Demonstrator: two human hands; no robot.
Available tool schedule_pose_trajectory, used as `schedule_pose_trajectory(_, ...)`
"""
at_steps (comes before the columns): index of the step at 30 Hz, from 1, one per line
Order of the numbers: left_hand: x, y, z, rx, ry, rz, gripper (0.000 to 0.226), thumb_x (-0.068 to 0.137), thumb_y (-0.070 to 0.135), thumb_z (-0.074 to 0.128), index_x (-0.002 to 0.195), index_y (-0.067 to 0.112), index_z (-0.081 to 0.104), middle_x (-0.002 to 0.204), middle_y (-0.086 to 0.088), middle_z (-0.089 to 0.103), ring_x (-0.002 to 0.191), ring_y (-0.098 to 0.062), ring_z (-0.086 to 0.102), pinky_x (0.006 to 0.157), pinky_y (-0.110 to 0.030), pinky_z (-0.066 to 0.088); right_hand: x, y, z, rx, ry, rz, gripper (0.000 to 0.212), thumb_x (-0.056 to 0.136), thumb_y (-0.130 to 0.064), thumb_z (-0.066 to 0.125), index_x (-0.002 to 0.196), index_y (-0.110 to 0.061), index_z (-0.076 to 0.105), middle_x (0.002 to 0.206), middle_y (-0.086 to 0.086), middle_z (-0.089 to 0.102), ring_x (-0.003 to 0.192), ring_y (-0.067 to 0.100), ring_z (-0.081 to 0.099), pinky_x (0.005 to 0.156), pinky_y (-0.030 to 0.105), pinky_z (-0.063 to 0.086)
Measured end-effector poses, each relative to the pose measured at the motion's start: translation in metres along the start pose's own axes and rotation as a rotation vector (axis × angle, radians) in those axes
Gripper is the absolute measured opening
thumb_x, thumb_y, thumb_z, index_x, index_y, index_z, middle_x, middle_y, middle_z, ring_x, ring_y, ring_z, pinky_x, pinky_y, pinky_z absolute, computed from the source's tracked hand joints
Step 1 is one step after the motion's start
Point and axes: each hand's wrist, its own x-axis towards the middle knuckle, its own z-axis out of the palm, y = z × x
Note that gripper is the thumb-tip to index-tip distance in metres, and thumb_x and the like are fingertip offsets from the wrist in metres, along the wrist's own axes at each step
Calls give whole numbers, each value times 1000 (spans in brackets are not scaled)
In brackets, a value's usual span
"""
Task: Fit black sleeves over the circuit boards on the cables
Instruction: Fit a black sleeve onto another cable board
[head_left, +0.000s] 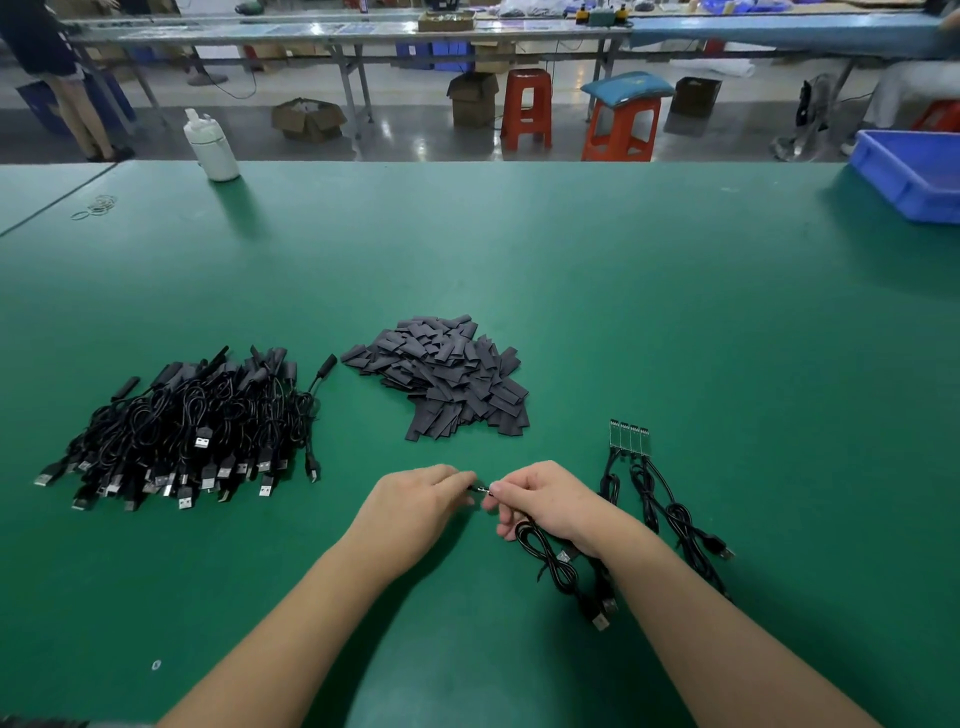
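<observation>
Pinching one cable (550, 558) between left hand (422, 500) and right hand (545, 500).

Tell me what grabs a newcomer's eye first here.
Two dark heaps on the green table: the tangled cable pile at left, the loose black sleeves in the middle. Nearer, the left hand and right hand meet over a small part, beside four bare circuit boards.

A single wide-angle view comes from the person's head, looking forward and down across the green surface (623, 291). Both forearms enter from the bottom edge, and the left hand (421, 501) and right hand (540, 499) sit close below the lens, low in the middle. The upper band reaches far benches and stools, and straight edges bow near the borders.
</observation>
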Motion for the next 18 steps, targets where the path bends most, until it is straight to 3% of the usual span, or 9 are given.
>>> schedule_pose_trajectory(5, -1, -3, 0, -198, -87, -141, 22, 96, 24, 61, 116, 19, 71, 105, 3, 71, 91, -18, 66, 80, -29, 53, 2, -3, 4, -50, 17, 20, 20, 97, -15, 60, 85, -8, 74, 69, 3, 72, 65, 16, 69, 64, 26, 57)
schedule_pose_trajectory(8, -1, -6, 2, -214, -121, -153, 28, 95, 24, 62, 122, 18, 68, 108, 1, 67, 96, -19, 64, 86, -28, 50, 3, -5, 8, -103, 26, 26, 19, 95, -14, 61, 81, -10, 74, 68, 1, 72, 61, 14, 66, 61, 25, 55)
schedule_pose_trajectory(14, 1, -8, 2, -255, -191, -183, 25, 95, 29, 63, 116, 18, 70, 104, -1, 62, 95, -18, 62, 87, -28, 48, 5, -5, 11, -187, 74, 51, 19, 95, -17, 62, 82, -10, 73, 68, -1, 71, 57, 15, 63, 66, 29, 57)
schedule_pose_trajectory(18, -1, -4, -1, -283, -99, -197, 20, 93, 27, 66, 109, 20, 73, 99, 3, 63, 89, -14, 61, 83, -27, 49, 5, -5, 12, -75, 105, 75, 14, 95, -17, 64, 88, -9, 73, 71, -1, 73, 58, 14, 65, 60, 25, 55)
